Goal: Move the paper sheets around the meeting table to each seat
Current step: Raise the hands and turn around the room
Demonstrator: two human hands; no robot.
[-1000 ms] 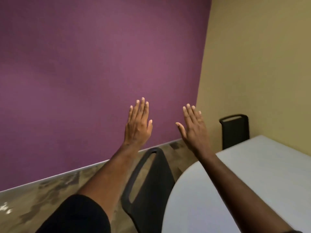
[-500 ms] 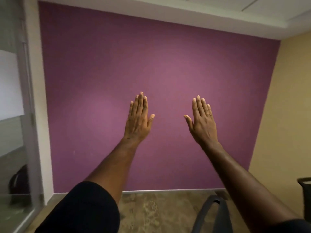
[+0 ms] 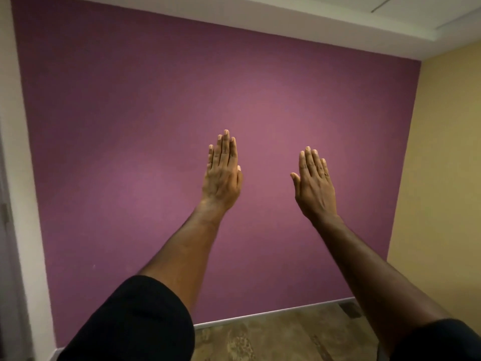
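My left hand (image 3: 222,173) is raised flat in front of me with its back towards the camera, fingers straight and together, holding nothing. My right hand (image 3: 313,182) is raised the same way a little to the right and slightly lower, also holding nothing; a ring shows on one finger. Both arms stretch out from dark sleeves at the bottom of the view. No paper sheets, meeting table or chairs are in view.
A purple wall (image 3: 156,126) fills the view ahead. A tan wall (image 3: 447,152) stands at the right, a pale door frame (image 3: 18,204) at the left. Brown patterned floor (image 3: 273,340) shows at the bottom, with a white baseboard (image 3: 273,312).
The view has swung up and to the left: the white table and black chairs have dropped out of sight. Both hands stay raised flat and empty, a little farther apart.
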